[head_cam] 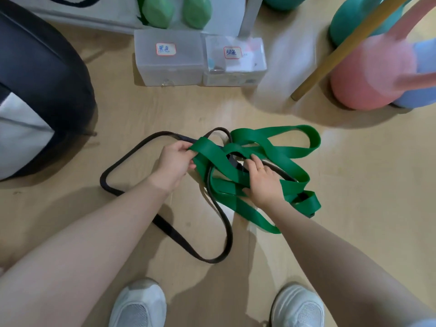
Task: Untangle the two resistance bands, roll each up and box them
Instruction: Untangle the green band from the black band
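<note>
Pinching wide green band [278, 156] w/ left hand [174, 161]; right hand [262, 182] flat; thin black band [132, 154] tangled.

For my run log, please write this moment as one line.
phase: untangling | left hand: pinches wide green rubber band | right hand: rests on tangle | narrow black rubber band: still entangled | boxes: unused

Two resistance bands lie tangled on the floor [354, 185], one green band [290, 171] and one black band [165, 226], with two hands, left [174, 161] and right [264, 182], on them. Behind stand two translucent labelled boxes, one on the left [168, 64] and one on the right [236, 67]. Two white shoes, left [139, 305] and right [298, 308], show at the bottom edge.
</note>
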### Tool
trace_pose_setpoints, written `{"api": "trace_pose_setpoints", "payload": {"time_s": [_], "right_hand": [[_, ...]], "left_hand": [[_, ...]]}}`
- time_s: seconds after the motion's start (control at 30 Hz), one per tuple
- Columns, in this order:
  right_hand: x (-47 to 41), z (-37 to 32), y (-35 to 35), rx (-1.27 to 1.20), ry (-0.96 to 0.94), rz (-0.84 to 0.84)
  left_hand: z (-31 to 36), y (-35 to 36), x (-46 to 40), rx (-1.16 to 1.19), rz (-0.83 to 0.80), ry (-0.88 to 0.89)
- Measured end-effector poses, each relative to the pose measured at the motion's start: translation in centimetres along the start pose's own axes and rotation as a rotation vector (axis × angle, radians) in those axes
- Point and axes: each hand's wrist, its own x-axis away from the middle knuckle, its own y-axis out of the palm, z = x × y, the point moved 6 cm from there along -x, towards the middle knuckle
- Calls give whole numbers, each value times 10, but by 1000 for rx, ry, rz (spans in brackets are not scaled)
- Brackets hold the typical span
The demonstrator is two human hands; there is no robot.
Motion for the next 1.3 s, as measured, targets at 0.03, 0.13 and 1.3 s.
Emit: {"api": "trace_pose_setpoints", "payload": {"time_s": [0.03, 0.13, 1.3], "right_hand": [[3, 5, 2, -19, 12, 15], [24, 32, -5, -47, 66, 193], [137, 159, 34, -558, 43, 380]], "left_hand": [[-3, -4, -2, -33, 18, 8], [-7, -14, -2, -198, 74, 102], [4, 187, 77, -579, -277, 457]]}}
